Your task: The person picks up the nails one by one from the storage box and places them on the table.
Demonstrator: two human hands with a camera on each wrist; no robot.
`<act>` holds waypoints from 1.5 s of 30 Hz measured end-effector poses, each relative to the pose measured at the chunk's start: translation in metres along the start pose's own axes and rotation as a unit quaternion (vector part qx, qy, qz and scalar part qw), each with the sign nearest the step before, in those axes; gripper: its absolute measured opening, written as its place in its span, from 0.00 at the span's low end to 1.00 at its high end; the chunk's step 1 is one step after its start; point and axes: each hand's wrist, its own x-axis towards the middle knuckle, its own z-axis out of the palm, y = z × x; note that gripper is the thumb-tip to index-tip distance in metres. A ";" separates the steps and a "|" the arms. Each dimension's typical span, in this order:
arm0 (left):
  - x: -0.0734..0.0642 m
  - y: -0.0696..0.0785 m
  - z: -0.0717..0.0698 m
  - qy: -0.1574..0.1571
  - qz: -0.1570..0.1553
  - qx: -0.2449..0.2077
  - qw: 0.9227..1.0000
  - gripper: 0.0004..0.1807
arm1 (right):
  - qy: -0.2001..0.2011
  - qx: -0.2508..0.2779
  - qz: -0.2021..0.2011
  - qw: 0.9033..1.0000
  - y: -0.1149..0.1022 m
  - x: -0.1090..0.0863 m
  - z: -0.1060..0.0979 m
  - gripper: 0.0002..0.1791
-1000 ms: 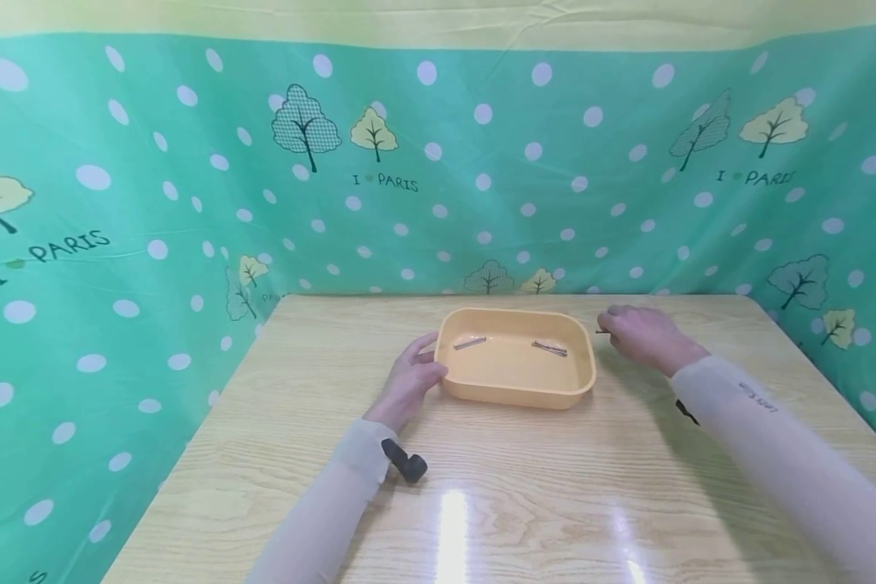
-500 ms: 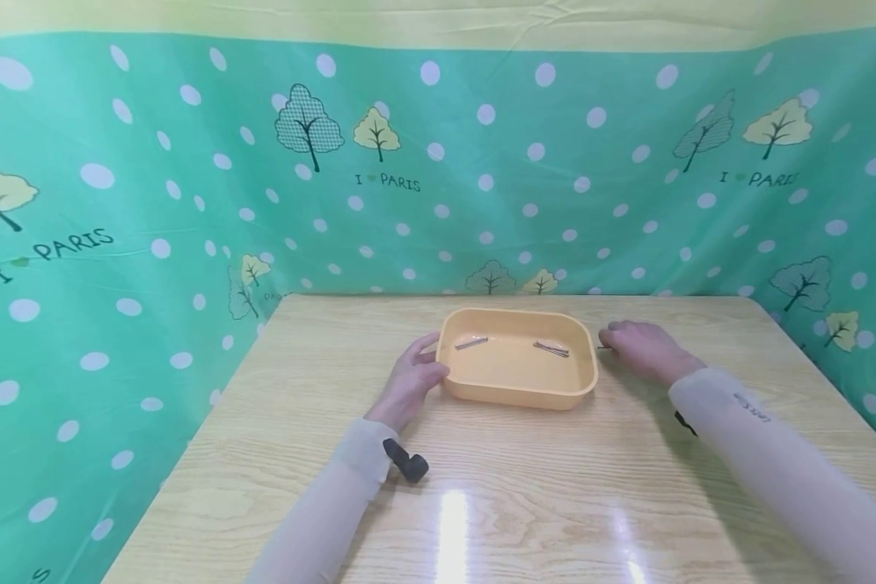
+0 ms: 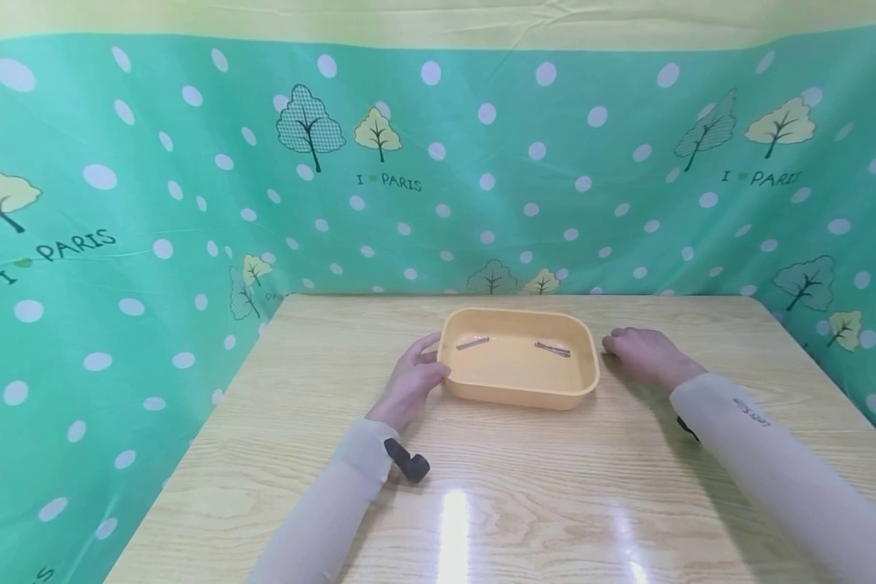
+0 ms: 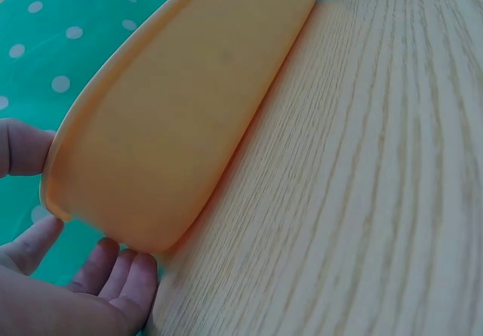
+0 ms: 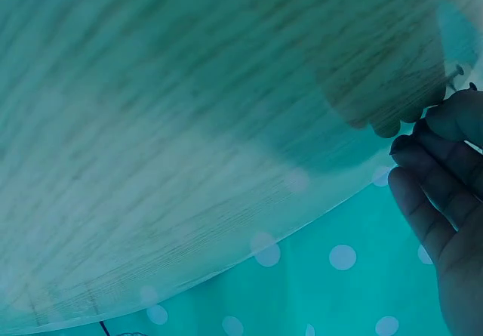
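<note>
A shallow orange plastic tray (image 3: 518, 397) stands on the wooden table in the head view. Inside it, thin silver nails lie in two spots, at the left (image 3: 473, 344) and the right (image 3: 552, 349). My left hand (image 3: 407, 381) holds the tray's left end, its fingers spread along the rim and side wall (image 4: 166, 124). Just past the tray's right end, my right hand (image 3: 646, 355) is low over the table. Between its thumb and fingers it pinches a small dark nail (image 5: 473, 87), mostly hidden; the head view does not show the nail clearly.
The light wooden table (image 3: 555, 487) reaches back to a green dotted curtain (image 3: 380, 227), which also hangs at both sides. A black strap piece (image 3: 406, 461) sticks out at the left wrist.
My right hand has come slightly nearer along the tray's right end, and the dark nail tip seen before is now hidden in the head view. My left hand and the tray stay put.
</note>
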 end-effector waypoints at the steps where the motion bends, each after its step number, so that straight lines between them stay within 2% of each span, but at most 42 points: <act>1: 0.000 0.000 0.000 -0.001 0.002 0.000 1.000 0.41 | 0.000 -0.001 -0.001 1.000 0.000 0.000 0.000 0.04; 11: -0.001 0.000 0.001 -0.005 0.007 -0.002 1.000 0.41 | -0.008 0.003 0.004 1.000 -0.001 -0.001 0.000 0.02; 17: -0.002 0.003 0.000 -0.023 0.001 -0.007 1.000 0.43 | -0.003 0.005 0.004 1.000 0.000 -0.001 0.002 0.04; 27: -0.001 0.001 0.001 -0.002 0.006 -0.006 1.000 0.40 | 0.000 0.007 0.003 1.000 -0.002 -0.002 -0.001 0.05; 45: -0.002 0.003 0.000 -0.009 -0.002 -0.001 1.000 0.41 | -0.014 0.034 0.021 0.999 0.002 -0.001 0.000 0.05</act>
